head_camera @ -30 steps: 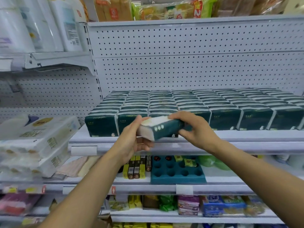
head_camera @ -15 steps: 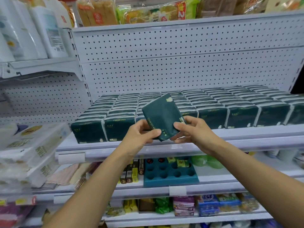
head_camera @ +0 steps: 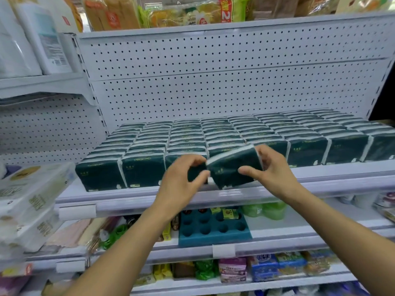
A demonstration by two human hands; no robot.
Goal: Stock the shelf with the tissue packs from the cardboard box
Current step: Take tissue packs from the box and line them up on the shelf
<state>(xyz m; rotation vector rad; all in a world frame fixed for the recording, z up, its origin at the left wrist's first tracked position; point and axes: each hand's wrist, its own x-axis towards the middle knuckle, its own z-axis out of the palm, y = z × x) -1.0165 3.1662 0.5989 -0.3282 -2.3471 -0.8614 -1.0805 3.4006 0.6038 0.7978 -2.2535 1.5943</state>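
Both forearms are reaching up from the bottom of the view, and between them, below the hands, a dark teal tray with round holes (head_camera: 213,229) is sitting on a lower shelf beside small yellow boxes (head_camera: 167,231). The left hand (head_camera: 181,182) is curling its fingers and thumb around the left end of a dark green tissue pack (head_camera: 234,167), while the right hand (head_camera: 271,174) is pinching the pack's right end, thumb on the front face and fingers behind. The pack is being held tilted, its white edge uppermost, just above the front lip of the white shelf (head_camera: 331,174) and touching the front row of stocked packs. Directly behind the hands, rows of matching green tissue packs (head_camera: 235,133) are filling the shelf from left to right, standing upright in tight columns that are running back to the white pegboard panel (head_camera: 213,82). To the left of the left hand, large white wrapped tissue bundles (head_camera: 30,195) are stacking on a neighbouring shelf. Far above the hands, bagged bread loaves (head_camera: 192,13) are lying along the top shelf.
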